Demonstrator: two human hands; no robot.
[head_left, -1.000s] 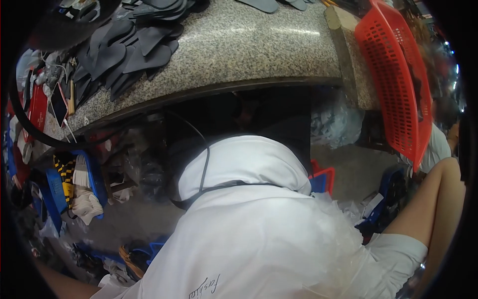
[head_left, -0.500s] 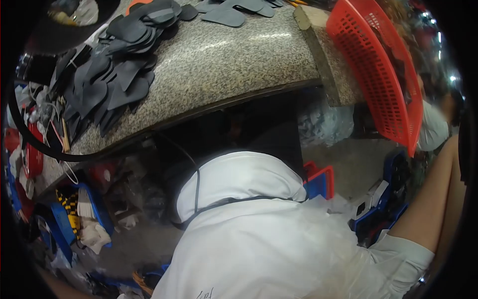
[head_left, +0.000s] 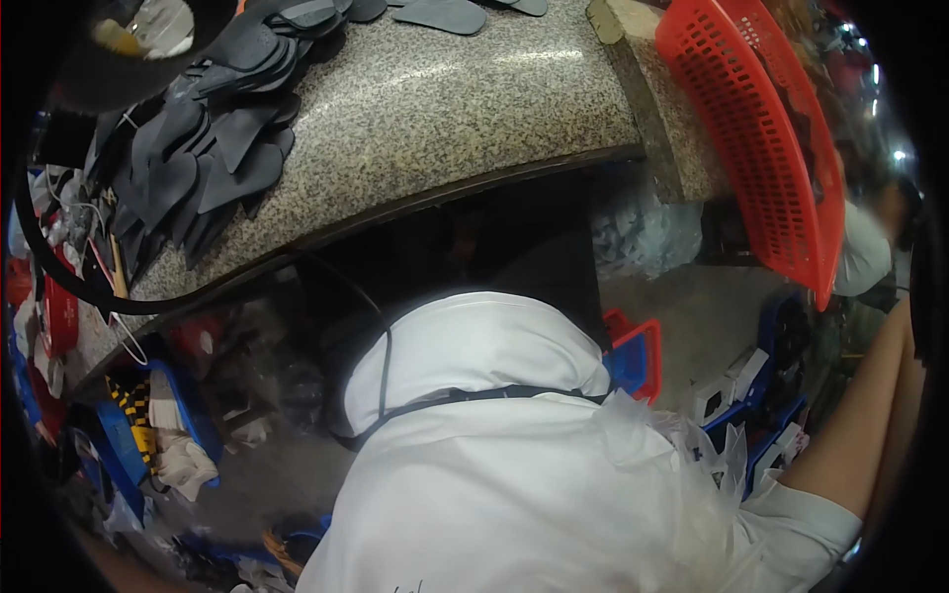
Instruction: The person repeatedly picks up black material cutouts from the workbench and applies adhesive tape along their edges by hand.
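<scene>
Neither of my hands shows in the head view. My bent right arm point(head_left: 870, 415) runs up along the right edge, and its hand is out of sight. A small part of my left arm is dim at the lower left corner. Clear plastic point(head_left: 682, 465) lies against the right side of my white shirt point(head_left: 494, 494). On the speckled stone table point(head_left: 445, 109), dark grey flat pieces point(head_left: 237, 138) lie heaped at the left.
A red perforated basket point(head_left: 741, 128) leans at the table's right end, by a stone block point(head_left: 662, 109). Blue bins point(head_left: 188, 405) stand low at the left, with boxes point(head_left: 732, 385) at the right. Another person's sleeve point(head_left: 862, 252) shows behind the basket. A black cable crosses the left side.
The view has shifted, so the table and basket sit further left than a second ago. The clear plastic at my right side now stands up more and has spread. My hands stay out of sight.
</scene>
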